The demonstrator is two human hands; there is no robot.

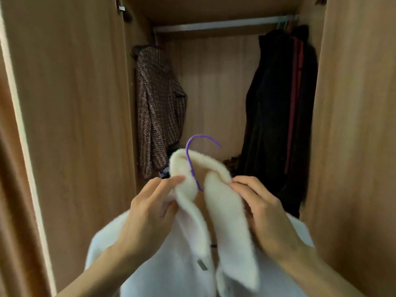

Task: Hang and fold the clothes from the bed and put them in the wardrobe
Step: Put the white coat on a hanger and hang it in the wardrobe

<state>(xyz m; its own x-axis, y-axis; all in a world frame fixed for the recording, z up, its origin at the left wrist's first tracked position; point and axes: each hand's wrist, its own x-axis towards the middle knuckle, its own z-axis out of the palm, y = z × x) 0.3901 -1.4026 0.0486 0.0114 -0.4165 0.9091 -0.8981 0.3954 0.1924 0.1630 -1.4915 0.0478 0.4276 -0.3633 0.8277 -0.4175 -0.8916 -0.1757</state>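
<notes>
A white fluffy coat (pixel 227 221) hangs on a purple hanger (pixel 192 151) in front of the open wardrobe. Only the hanger's hook shows, rising out of the collar. My left hand (pixel 150 209) pinches the left side of the collar. The collar's right side is pinched by my right hand (pixel 263 213). The coat's body drops below the frame's bottom edge. The wardrobe rail (pixel 222 24) runs across the top, well above the hook.
A brown patterned garment (pixel 158 108) hangs at the rail's left end. Dark coats (pixel 280 116) hang at the right end. Wooden wardrobe doors (pixel 70 125) stand open on both sides. A gap lies between the hung clothes.
</notes>
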